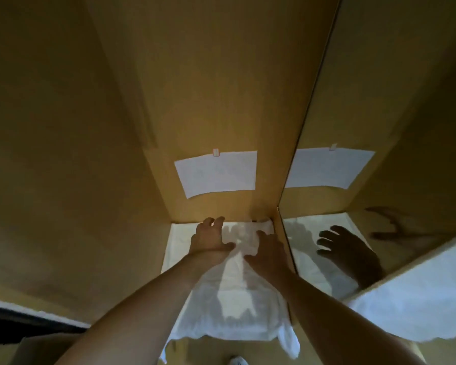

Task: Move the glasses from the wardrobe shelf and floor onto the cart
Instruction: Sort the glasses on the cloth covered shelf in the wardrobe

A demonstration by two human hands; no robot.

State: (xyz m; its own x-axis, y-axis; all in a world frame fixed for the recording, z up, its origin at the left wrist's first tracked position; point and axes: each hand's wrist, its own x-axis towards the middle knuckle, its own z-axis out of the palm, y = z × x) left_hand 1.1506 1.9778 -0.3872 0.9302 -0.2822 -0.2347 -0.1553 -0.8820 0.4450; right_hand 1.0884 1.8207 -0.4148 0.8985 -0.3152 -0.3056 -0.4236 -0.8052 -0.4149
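Note:
Faint, see-through glasses (241, 237) stand on the white cloth (234, 299) that covers the wardrobe shelf, near its back right corner; their outlines are blurred. My left hand (208, 239) reaches in from the left, its thumb against a glass and its fingers curled round the far side. My right hand (270, 250) comes in from the right, back to the camera, beside the glasses. Its fingertips are hidden, but the glossy side wall reflects them loosely curved and spread. The cart is out of view.
Tan wardrobe walls close in on the left, back and right. A white paper sheet (216, 172) is taped to the back panel (221, 88). The glossy right wall (366, 180) mirrors the paper and my hand. The cloth hangs over the shelf's front edge.

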